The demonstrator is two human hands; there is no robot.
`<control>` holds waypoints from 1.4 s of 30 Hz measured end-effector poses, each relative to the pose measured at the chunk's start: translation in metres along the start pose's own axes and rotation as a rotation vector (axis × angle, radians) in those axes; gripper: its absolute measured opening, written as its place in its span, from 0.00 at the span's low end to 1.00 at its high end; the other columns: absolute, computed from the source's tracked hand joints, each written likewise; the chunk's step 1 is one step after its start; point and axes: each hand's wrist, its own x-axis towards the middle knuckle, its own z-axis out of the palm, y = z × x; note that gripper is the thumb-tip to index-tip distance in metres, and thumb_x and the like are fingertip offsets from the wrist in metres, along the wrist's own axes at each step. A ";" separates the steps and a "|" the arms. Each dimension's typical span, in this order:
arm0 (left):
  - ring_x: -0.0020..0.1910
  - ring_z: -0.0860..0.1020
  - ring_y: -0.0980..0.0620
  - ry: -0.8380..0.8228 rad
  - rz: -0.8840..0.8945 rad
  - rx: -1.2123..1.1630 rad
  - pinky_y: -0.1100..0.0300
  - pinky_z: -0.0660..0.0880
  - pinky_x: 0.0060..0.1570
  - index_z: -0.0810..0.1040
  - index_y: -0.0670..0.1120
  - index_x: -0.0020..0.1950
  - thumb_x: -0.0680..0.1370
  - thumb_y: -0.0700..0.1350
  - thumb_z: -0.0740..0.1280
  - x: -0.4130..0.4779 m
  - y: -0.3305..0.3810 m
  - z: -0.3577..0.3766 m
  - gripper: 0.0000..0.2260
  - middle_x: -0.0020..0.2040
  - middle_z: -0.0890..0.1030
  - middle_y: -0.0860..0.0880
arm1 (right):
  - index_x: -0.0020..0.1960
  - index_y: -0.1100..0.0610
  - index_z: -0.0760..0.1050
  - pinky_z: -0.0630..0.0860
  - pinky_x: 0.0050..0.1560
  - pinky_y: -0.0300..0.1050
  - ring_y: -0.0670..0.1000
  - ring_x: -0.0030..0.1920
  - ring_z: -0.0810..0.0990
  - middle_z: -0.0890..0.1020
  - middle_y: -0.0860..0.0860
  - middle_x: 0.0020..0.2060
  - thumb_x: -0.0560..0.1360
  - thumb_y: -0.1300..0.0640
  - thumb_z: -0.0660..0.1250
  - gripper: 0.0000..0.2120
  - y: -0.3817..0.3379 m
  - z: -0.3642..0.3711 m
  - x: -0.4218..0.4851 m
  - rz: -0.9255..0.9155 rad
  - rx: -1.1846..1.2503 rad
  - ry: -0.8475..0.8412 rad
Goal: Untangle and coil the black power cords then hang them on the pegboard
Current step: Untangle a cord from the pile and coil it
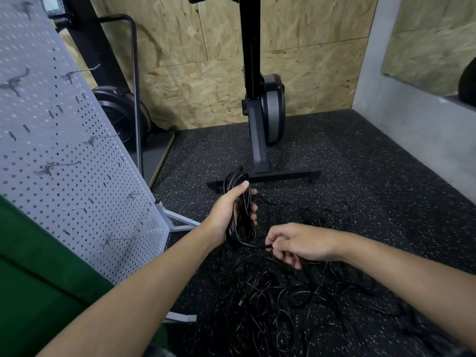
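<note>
Black power cord, wound into a long coil (pixel 240 234), is shown at the centre of the frame, held upright above the floor. The coil is grasped about its middle by the left hand (pixel 226 212), whose fingers and thumb are curled round the strands. A free end leading from the bottom of the coil is pinched between the thumb and fingertips of the right hand (pixel 298 244), just to the lower right of the coil. Below and to the right of both hands, a loose tangle of cords (pixel 270 292) is spread over the speckled rubber floor (pixel 373 189). The grey pegboard (pixel 64 150) is seen along the left edge of the frame, tilted in this wide view and fitted with several bare metal hooks (pixel 118 239). A green cloth (pixel 38 266) lies at the lower left. A black upright machine (pixel 257 124) on a T-shaped foot is placed at the upper centre, before a chipboard wall (pixel 193 73).
</note>
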 end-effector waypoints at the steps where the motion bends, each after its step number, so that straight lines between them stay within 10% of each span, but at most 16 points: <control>1: 0.35 0.77 0.47 -0.012 -0.001 0.000 0.51 0.77 0.43 0.79 0.42 0.63 0.83 0.58 0.64 0.000 0.000 0.000 0.21 0.40 0.79 0.44 | 0.58 0.56 0.74 0.77 0.33 0.41 0.45 0.31 0.75 0.77 0.52 0.39 0.87 0.63 0.55 0.09 0.001 0.000 -0.001 -0.017 -0.015 0.005; 8: 0.38 0.78 0.46 -0.201 -0.123 0.094 0.52 0.78 0.44 0.79 0.42 0.65 0.83 0.59 0.62 -0.008 -0.004 0.001 0.23 0.45 0.81 0.42 | 0.50 0.47 0.81 0.77 0.41 0.45 0.46 0.35 0.78 0.83 0.45 0.35 0.82 0.52 0.67 0.04 -0.010 -0.008 0.000 -0.033 -0.415 0.130; 13: 0.41 0.81 0.47 -0.175 -0.108 0.144 0.52 0.80 0.44 0.80 0.43 0.67 0.83 0.49 0.67 -0.005 -0.013 -0.012 0.15 0.48 0.83 0.43 | 0.57 0.57 0.81 0.73 0.34 0.40 0.48 0.33 0.75 0.88 0.48 0.41 0.81 0.63 0.63 0.09 -0.013 -0.022 -0.009 0.027 -0.237 0.100; 21: 0.33 0.75 0.50 -0.149 -0.056 0.134 0.54 0.78 0.41 0.81 0.40 0.64 0.81 0.39 0.71 -0.002 -0.011 -0.016 0.12 0.37 0.75 0.48 | 0.57 0.43 0.79 0.79 0.39 0.49 0.54 0.34 0.80 0.87 0.45 0.39 0.86 0.55 0.61 0.09 0.001 -0.029 -0.006 -0.123 -0.391 0.213; 32: 0.33 0.75 0.49 -0.225 0.024 0.383 0.53 0.77 0.43 0.83 0.47 0.51 0.73 0.48 0.80 0.000 -0.011 -0.021 0.11 0.34 0.76 0.45 | 0.49 0.48 0.82 0.67 0.33 0.33 0.40 0.28 0.73 0.79 0.39 0.29 0.84 0.49 0.66 0.09 -0.008 -0.030 -0.009 -0.213 -0.357 0.306; 37: 0.35 0.79 0.50 -0.228 0.088 0.507 0.57 0.78 0.44 0.82 0.45 0.55 0.73 0.43 0.80 -0.001 -0.010 -0.017 0.13 0.37 0.81 0.45 | 0.56 0.63 0.81 0.61 0.31 0.41 0.46 0.29 0.60 0.62 0.46 0.29 0.86 0.56 0.57 0.16 -0.012 -0.032 -0.003 -0.069 0.170 0.196; 42: 0.39 0.79 0.48 -0.313 0.094 0.546 0.58 0.77 0.45 0.83 0.45 0.47 0.75 0.40 0.78 -0.006 -0.009 -0.016 0.06 0.39 0.81 0.43 | 0.61 0.62 0.80 0.59 0.31 0.40 0.46 0.31 0.60 0.65 0.46 0.31 0.87 0.58 0.56 0.15 -0.014 -0.031 -0.006 -0.087 0.202 0.105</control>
